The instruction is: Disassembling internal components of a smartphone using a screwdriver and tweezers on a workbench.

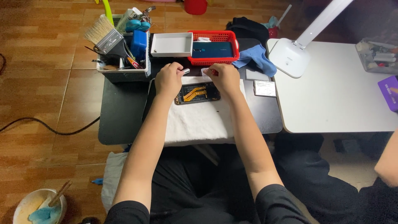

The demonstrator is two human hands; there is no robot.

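Opened black phone body (197, 93), orange flex cables exposed, lies on white cloth (199, 120). Left hand (168, 79) pinches small silver part (185, 71); right hand (224, 76) grips clear film (206, 72). Reassembly appears unfinished.

Lots of clutter around: a red basket (232, 37) with a dark teal phone (212, 49) in it, a white open box (171, 44) right beside, and a tool bin (124, 74) stuffed with a big paintbrush (103, 35). There's a blue cloth (257, 57) near the white desk lamp (295, 49), and a bowl (37, 205) on the floor.
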